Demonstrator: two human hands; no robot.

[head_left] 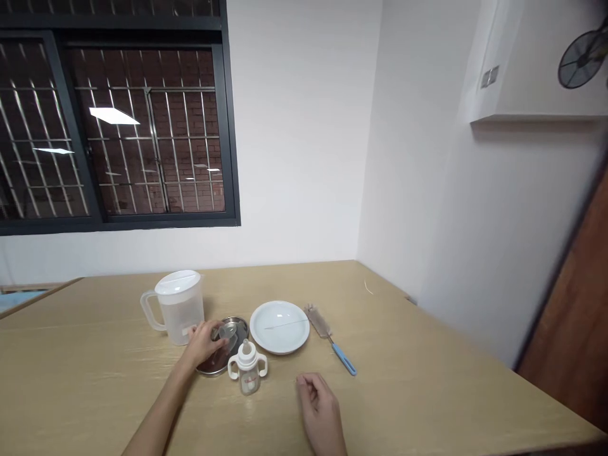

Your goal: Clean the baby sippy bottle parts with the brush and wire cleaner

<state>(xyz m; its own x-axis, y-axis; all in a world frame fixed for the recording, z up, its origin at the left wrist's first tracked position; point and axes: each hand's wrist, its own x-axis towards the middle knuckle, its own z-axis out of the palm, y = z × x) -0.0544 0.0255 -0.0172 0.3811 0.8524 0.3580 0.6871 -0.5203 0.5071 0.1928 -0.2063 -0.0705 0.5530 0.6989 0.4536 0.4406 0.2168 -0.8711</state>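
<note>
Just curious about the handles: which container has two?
The small upright bottle beside the metal tray, with a handle on each side; the larger lidded jug has just one.

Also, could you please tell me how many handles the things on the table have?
4: one on the jug, one on each side of the bottle, and the blue handle of the brush.

1 each: clear cap [230, 332], bottle [249, 373], tray [215, 363], plate [279, 316], pitcher [183, 310], brush [327, 334].
</note>
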